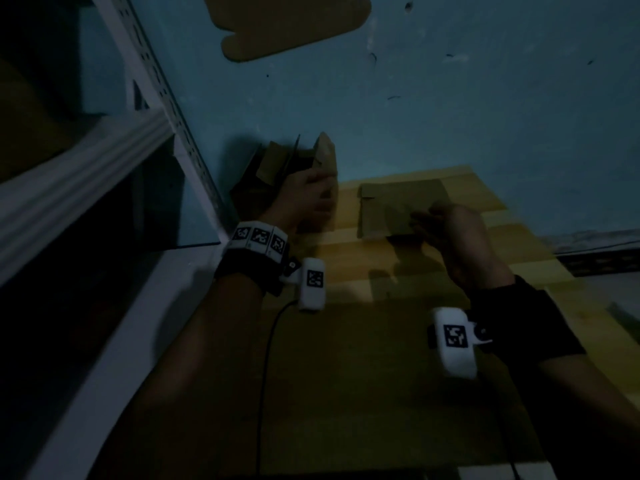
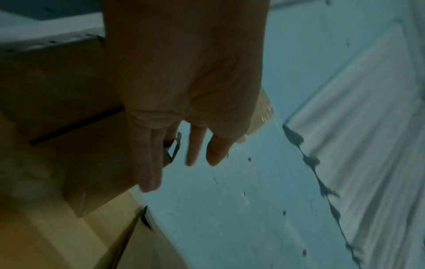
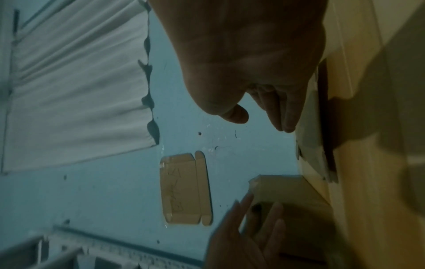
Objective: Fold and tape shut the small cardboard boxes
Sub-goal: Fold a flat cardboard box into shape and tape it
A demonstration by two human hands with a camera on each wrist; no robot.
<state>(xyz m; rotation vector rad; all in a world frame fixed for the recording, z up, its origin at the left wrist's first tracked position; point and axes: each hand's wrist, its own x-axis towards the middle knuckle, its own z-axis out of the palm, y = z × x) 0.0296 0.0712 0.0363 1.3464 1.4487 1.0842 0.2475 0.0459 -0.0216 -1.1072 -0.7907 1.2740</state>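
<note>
Head view's pretty dark: white shelf frame (image 1: pixel 166 109) on the left, flat cardboard piece (image 1: pixel 291 22) stuck on the blue wall (image 1: pixel 485 98). Left hand (image 1: pixel 308 188), fingers straight, rests vs a half-folded box (image 1: pixel 311 161) by the shelf. Right hand (image 1: pixel 446 230), fingers relaxed, touches a flat box blank (image 1: pixel 391 206) lying on the wooden tabletop (image 1: pixel 381 375).

A flat cardboard blank (image 1: pixel 398 209) lies near the far edge of the worktop (image 1: pixel 381 358). To its left, at the far left corner, stands a partly folded box (image 1: pixel 287 168), against the shelf post (image 1: pixel 162 95). Another flattened box (image 1: pixel 291 26) is on the wall (image 1: pixel 485 98) behind.
</note>
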